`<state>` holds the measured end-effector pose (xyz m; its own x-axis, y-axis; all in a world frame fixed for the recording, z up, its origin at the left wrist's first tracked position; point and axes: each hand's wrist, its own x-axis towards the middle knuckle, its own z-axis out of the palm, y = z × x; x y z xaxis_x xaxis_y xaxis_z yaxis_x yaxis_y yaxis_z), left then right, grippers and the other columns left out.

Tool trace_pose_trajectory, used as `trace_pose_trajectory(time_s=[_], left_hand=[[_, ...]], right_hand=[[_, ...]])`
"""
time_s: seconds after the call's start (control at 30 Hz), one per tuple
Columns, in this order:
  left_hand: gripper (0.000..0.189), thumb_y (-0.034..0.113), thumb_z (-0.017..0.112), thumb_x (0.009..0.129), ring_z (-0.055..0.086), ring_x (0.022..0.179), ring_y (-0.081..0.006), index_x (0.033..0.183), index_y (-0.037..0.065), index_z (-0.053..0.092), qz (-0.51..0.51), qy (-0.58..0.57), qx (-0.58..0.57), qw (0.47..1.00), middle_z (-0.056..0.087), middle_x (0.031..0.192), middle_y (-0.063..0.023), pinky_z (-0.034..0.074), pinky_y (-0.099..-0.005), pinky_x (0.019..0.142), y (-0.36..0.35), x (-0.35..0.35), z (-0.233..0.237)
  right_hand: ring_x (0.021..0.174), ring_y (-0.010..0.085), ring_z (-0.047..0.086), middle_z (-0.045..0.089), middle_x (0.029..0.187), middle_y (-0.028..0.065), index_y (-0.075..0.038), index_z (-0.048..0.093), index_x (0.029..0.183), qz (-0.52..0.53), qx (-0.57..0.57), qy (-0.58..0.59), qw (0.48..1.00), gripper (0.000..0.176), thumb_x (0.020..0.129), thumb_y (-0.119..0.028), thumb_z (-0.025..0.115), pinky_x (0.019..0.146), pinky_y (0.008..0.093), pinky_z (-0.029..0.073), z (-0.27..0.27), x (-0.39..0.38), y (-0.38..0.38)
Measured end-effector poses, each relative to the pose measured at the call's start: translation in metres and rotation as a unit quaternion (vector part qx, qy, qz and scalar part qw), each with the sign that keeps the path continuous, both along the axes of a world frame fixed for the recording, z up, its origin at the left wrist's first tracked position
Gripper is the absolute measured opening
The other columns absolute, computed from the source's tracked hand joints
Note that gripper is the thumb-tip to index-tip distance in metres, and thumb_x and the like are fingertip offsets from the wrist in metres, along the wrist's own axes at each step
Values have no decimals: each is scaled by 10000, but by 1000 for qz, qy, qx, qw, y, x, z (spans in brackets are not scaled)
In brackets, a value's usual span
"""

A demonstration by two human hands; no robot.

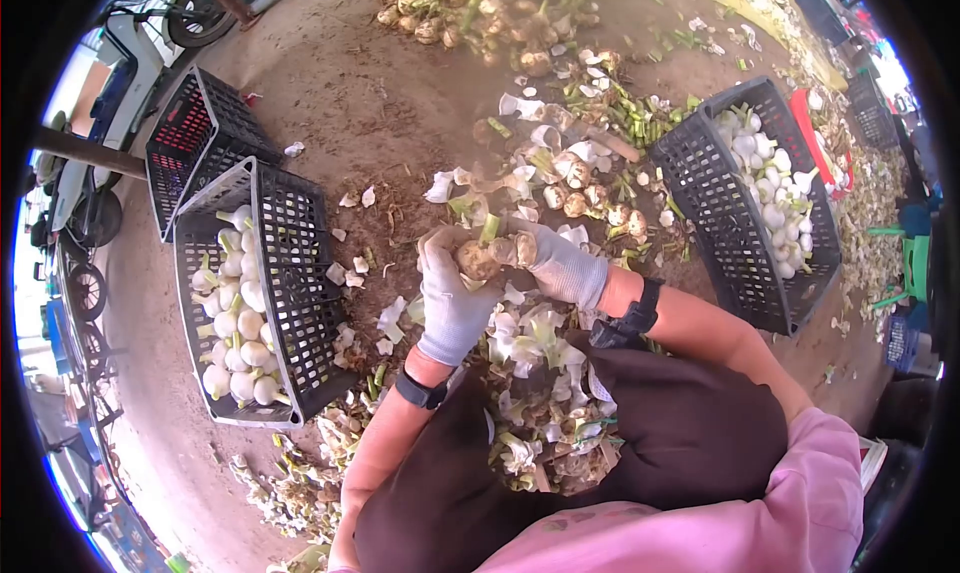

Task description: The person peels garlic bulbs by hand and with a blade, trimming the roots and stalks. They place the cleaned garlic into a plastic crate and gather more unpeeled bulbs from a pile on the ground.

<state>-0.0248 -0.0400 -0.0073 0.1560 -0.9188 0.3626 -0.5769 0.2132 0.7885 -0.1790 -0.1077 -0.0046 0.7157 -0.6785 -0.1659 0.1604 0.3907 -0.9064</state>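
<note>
Both hands wear pale, dirt-stained work gloves and meet in front of my knees. My left hand [452, 298] is closed around an unpeeled garlic bulb [478, 260], brown with soil, its short green stem stub pointing up. Against the right side of that bulb, my right hand [565, 263] has its soiled fingertips curled and pressed; whether they also pinch a strip of skin is hard to see. Beyond the hands, several soil-covered garlic bulbs [577, 188] lie among papery peels. Below, a heap of white garlic skins [540, 348] rests between my legs.
A black crate [290, 293] of cleaned garlic stands on the left, with another dark crate [200, 138] behind it. To the right, a tilted black crate [715, 223] also holds white bulbs. A pile of dirty garlic [440, 8] lies far ahead; cut stems [645, 123] litter the ground.
</note>
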Motion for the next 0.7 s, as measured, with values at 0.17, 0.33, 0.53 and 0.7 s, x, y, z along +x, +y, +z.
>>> trace_pose_trajectory(time_s=[0.17, 0.33, 0.53, 0.7], left_hand=[[574, -48, 791, 578, 575, 960, -324, 1060, 32, 489, -15, -57, -47, 997, 537, 1073, -148, 489, -384, 836, 6, 3, 14], [564, -40, 795, 579, 586, 958, -327, 1054, 29, 499, -16, -55, -30, 998, 554, 1045, -142, 495, -382, 829, 9, 9, 10], [461, -86, 687, 688, 649, 864, -281, 1118, -36, 528, -41, 499, 218, 838, 654, 1045, -154, 538, -368, 760, 12, 14, 15], [510, 314, 532, 897, 660, 744, -227, 1293, 0, 466, -117, 751, 271, 591, 678, 1028, -157, 522, -296, 609, 6, 17, 19]], right_hand=[[819, 58, 572, 616, 917, -10, -52, 602, 1095, -25, 112, -60, 992, 325, 911, -309, 682, 685, 212, 458, 0, 7, 8], [772, 46, 577, 616, 857, -12, -43, 624, 1027, 8, 101, 7, 995, 249, 901, -246, 697, 650, 221, 469, 1, -3, 2], [801, 108, 620, 630, 848, 5, 25, 620, 1011, 9, -108, 104, 989, 194, 831, -45, 636, 682, 302, 504, -5, -10, -10], [868, 144, 641, 666, 993, 38, 42, 614, 1082, -47, -557, 159, 814, 291, 793, 4, 626, 759, 319, 523, -10, -16, -22]])
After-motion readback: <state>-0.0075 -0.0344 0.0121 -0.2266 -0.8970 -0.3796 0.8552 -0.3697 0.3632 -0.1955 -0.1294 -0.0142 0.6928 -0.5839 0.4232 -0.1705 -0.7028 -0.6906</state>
